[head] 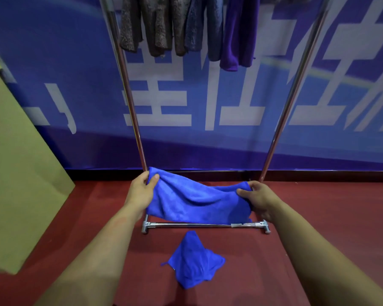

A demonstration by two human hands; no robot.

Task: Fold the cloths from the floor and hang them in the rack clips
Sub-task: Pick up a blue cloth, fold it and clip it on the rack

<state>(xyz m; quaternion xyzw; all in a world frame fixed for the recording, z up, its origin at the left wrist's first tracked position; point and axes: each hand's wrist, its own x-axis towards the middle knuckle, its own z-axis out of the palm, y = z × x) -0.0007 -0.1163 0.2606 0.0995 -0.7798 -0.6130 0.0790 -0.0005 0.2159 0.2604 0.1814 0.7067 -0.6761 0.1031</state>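
Observation:
I hold a bright blue cloth (195,199) stretched between both hands above the red floor, sagging in the middle. My left hand (142,191) pinches its upper left corner and my right hand (259,197) grips its right edge. A second blue cloth (194,261) lies crumpled on the floor nearer to me. The metal rack (131,102) stands right behind, its base bar (203,225) just below the held cloth. Several brown, grey-blue and purple cloths (239,34) hang from the rack's top; the clips are out of view.
A blue banner wall (208,111) with white characters stands close behind the rack. A large cardboard sheet (20,173) leans at the left. Red floor (274,261) spreads around the crumpled cloth.

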